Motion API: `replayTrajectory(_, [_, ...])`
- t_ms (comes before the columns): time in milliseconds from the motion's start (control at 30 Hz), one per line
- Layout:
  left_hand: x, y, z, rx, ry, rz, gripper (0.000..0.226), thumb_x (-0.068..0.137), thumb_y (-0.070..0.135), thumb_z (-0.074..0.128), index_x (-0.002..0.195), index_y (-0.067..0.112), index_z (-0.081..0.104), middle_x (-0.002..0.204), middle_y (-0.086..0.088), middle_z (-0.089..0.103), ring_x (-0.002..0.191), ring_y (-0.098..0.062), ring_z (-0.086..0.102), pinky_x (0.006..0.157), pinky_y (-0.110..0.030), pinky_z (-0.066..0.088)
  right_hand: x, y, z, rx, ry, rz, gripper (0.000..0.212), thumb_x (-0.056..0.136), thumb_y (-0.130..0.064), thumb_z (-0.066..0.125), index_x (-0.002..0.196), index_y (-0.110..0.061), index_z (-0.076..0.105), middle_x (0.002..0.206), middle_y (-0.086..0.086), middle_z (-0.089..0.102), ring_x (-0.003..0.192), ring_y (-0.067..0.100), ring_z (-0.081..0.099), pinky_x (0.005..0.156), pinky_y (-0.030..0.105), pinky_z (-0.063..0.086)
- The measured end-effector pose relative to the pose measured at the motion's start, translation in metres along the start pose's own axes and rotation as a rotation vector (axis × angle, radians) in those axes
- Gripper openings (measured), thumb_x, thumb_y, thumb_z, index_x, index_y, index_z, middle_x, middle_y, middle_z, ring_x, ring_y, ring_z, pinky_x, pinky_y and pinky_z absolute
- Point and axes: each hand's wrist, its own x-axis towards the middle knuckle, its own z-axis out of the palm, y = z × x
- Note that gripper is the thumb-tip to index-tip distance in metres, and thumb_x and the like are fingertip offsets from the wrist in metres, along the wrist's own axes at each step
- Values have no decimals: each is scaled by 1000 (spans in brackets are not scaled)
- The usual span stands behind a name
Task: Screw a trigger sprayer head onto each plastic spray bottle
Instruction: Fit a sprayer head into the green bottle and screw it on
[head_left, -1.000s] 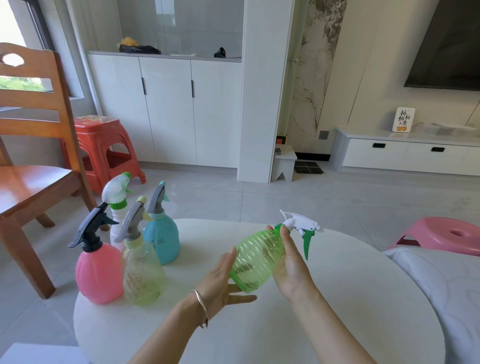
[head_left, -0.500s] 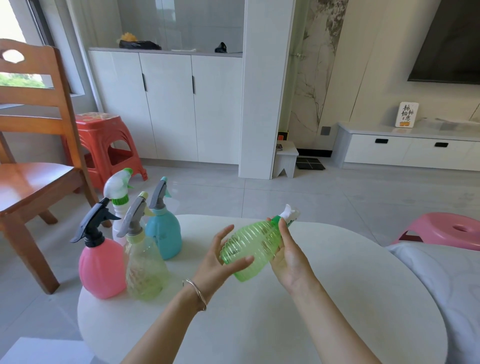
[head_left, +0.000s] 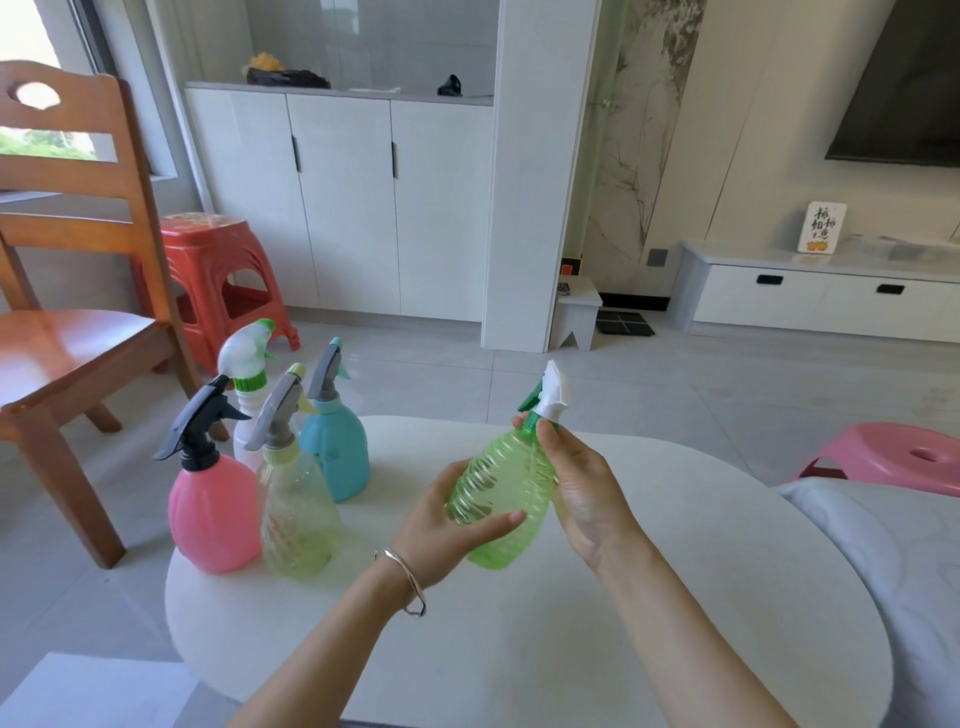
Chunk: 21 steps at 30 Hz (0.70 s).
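A ribbed green bottle (head_left: 501, 491) hangs tilted above the white table (head_left: 649, 597), neck pointing up and away. My left hand (head_left: 447, 525) grips its lower body, thumb across the front. My right hand (head_left: 582, 483) holds the neck, fingers pinching the green collar under the white and green sprayer head (head_left: 550, 392). At the table's left stand a pink bottle (head_left: 213, 514) with a black sprayer, a pale yellow-green bottle (head_left: 298, 519) with a grey sprayer, a blue bottle (head_left: 335, 452) with a grey sprayer, and a white bottle (head_left: 244, 436) with a white and green sprayer.
A wooden chair (head_left: 72, 332) and a red stool (head_left: 218, 280) stand left of the table. A pink stool (head_left: 898, 457) and a white cushion (head_left: 893, 561) are on the right. White cabinets line the far wall.
The green bottle has tipped more upright and turned. The sprayer head has rotated, its nozzle now pointing up and away instead of right. My left thumb has closed across the bottle's body.
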Motion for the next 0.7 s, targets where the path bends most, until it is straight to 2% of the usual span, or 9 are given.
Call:
replayTrajectory(133, [-9,2,-2,73,65,79,72,54,45,84,117,27,55,106,5,68,96,-9,66,83,-23,54,-10,-2,6,-49,-12,-33,52,69,-44,68,107,-8,70,105,7,70,100,21,63,99,43,45])
replayTrajectory(300, [-29,14,-3,67,17,99,64,60,43,78,117,29,52,109,6,66,96,-2,64,78,-12,50,-27,-6,18,-100,39,-94,49,65,-47,70,100,-13,73,96,-1,73,91,13,65,86,29,51])
replayTrajectory(367, [-39,21,-5,58,7,118,71,57,47,80,119,28,49,110,7,65,97,0,63,78,-13,50,-36,-9,26,-137,7,-146,46,66,-48,73,100,-17,74,96,-5,74,90,8,66,84,26,50])
replayTrajectory(433, [-50,30,-12,57,38,156,79,52,50,80,118,25,47,111,5,64,98,-2,63,79,-15,51,-46,-13,38,-187,-82,-197,40,73,-48,72,103,-22,72,100,-7,73,94,6,66,84,23,49])
replayTrajectory(500, [-62,40,-27,-7,58,208,76,53,44,81,117,22,46,107,3,66,98,-5,65,77,-15,51,-56,-15,55,-237,-230,-212,40,80,-50,61,110,-25,67,106,-8,71,101,8,65,85,23,50])
replayTrajectory(600, [-80,53,-64,-78,76,261,73,57,38,81,120,26,45,106,12,69,101,-6,66,78,-16,52,-68,-14,82,-291,-410,-206,45,86,-46,53,128,-30,53,124,-11,64,118,5,57,96,19,46])
replayTrajectory(700, [-99,55,-104,-42,94,266,87,53,54,82,124,33,37,112,17,65,107,-7,63,83,-20,53,-72,-11,111,-348,-521,-209,47,86,-37,57,131,-28,49,127,-11,62,119,2,55,91,12,44])
